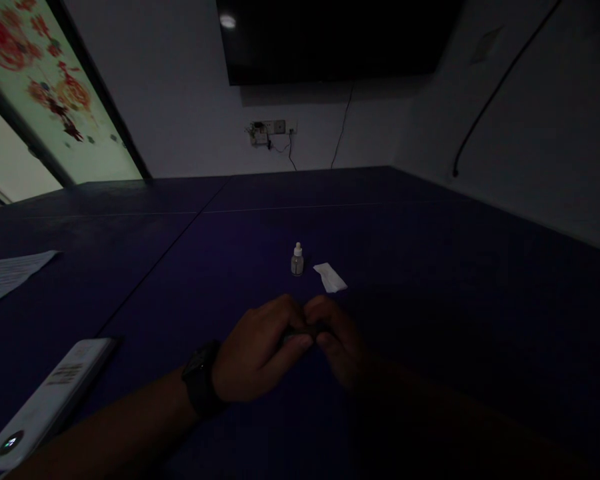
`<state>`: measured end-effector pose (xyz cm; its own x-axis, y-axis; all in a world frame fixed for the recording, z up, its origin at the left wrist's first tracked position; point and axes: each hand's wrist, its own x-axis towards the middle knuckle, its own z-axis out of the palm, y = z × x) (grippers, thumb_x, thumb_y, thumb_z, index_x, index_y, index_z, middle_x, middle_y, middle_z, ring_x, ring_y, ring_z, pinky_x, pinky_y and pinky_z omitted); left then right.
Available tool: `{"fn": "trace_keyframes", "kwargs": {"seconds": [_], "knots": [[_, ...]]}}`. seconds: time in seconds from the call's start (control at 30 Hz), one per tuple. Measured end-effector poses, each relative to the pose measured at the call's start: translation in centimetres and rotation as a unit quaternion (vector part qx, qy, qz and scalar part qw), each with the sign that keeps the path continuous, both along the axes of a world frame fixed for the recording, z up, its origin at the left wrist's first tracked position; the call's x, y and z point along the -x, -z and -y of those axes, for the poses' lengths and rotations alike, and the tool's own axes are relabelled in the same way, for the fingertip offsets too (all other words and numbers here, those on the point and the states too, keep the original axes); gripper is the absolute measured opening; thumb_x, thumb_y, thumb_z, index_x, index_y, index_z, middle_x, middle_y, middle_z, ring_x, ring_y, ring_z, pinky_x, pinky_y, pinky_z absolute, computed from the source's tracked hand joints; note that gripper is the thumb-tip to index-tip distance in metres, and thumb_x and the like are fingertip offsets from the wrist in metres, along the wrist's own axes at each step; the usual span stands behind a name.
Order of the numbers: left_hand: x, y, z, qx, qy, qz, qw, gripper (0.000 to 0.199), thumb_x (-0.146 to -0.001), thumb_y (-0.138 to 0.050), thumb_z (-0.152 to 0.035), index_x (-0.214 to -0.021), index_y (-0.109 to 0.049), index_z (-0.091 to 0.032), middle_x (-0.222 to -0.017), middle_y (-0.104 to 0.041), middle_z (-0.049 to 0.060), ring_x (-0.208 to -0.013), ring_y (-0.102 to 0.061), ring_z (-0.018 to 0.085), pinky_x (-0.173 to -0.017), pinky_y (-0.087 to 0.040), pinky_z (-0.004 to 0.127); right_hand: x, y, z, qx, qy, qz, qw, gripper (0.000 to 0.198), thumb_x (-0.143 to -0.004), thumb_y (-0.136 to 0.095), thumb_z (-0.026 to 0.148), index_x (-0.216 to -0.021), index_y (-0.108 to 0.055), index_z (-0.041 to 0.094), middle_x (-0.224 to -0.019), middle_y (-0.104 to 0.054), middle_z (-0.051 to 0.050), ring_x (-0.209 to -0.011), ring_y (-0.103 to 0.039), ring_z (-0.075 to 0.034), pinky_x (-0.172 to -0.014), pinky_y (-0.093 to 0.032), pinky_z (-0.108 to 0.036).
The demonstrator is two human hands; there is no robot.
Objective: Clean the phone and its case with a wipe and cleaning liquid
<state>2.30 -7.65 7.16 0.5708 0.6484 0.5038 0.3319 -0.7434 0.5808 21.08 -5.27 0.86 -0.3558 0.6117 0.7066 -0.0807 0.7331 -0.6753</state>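
Note:
Low in the middle of the head view, my left hand (263,350) and my right hand (343,343) meet with curled fingers. Between their fingertips is a small dark thing (307,331), too dim and too covered to name; both hands close on it. Just beyond them stands an upright small dropper bottle (297,264) with a white cap and a pale bulb. To its right lies a folded white tissue (331,277), apart from my hands. A black watch (203,378) is on my left wrist.
The dark blue-purple table (250,233) has a seam on the left. At its left lie a white device with a lit round display (55,393) and a printed sheet (13,275). A screen (340,40) hangs on the far wall above power sockets (275,127).

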Motion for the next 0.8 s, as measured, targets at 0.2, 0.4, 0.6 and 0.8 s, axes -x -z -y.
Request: {"fn": "trace_keyframes", "kwargs": {"seconds": [0.2, 0.4, 0.6, 0.8], "knots": [[-0.1, 0.5, 0.0, 0.047, -0.026, 0.028, 0.998, 0.023, -0.103, -0.047, -0.035, -0.087, -0.054, -0.020, -0.082, -0.056, 0.000, -0.073, -0.052, 0.013, -0.067, -0.040, 0.028, 0.6, 0.3, 0.2, 0.022, -0.009, -0.047, 0.999, 0.031, -0.105, -0.041, 0.050, -0.092, -0.052, 0.025, -0.083, -0.051, 0.000, -0.072, -0.049, -0.016, -0.064, -0.041, -0.029], [-0.1, 0.6, 0.1, 0.093, -0.018, 0.049, 0.994, 0.029, -0.103, -0.047, -0.039, -0.083, -0.052, -0.019, -0.078, -0.054, -0.001, -0.071, -0.049, 0.012, -0.067, -0.039, 0.028, 0.9, -0.5, 0.1, 0.042, -0.041, -0.060, 0.996, 0.035, -0.105, -0.043, 0.051, -0.085, -0.049, 0.023, -0.078, -0.048, 0.001, -0.069, -0.046, -0.014, -0.062, -0.038, -0.027], [-0.2, -0.2, -0.1, 0.143, -0.025, 0.068, 0.987, 0.031, -0.101, -0.050, -0.041, -0.079, -0.050, -0.019, -0.073, -0.050, -0.003, -0.067, -0.045, 0.011, -0.063, -0.036, 0.026, 1.0, -0.3, -0.2, 0.080, -0.049, -0.074, 0.993, 0.037, -0.103, -0.048, 0.052, -0.081, -0.050, 0.023, -0.076, -0.048, 0.002, -0.067, -0.045, -0.014, -0.061, -0.036, -0.028], [-0.4, -0.5, -0.5, 0.193, -0.021, 0.090, 0.977, 0.034, -0.097, -0.056, -0.046, -0.076, -0.053, -0.018, -0.071, -0.051, -0.003, -0.066, -0.045, 0.011, -0.063, -0.036, 0.026, 0.9, 0.3, -0.1, 0.125, -0.031, -0.080, 0.988, 0.039, -0.101, -0.050, 0.056, -0.081, -0.051, 0.023, -0.076, -0.046, 0.002, -0.067, -0.043, -0.015, -0.062, -0.036, -0.029]]}}
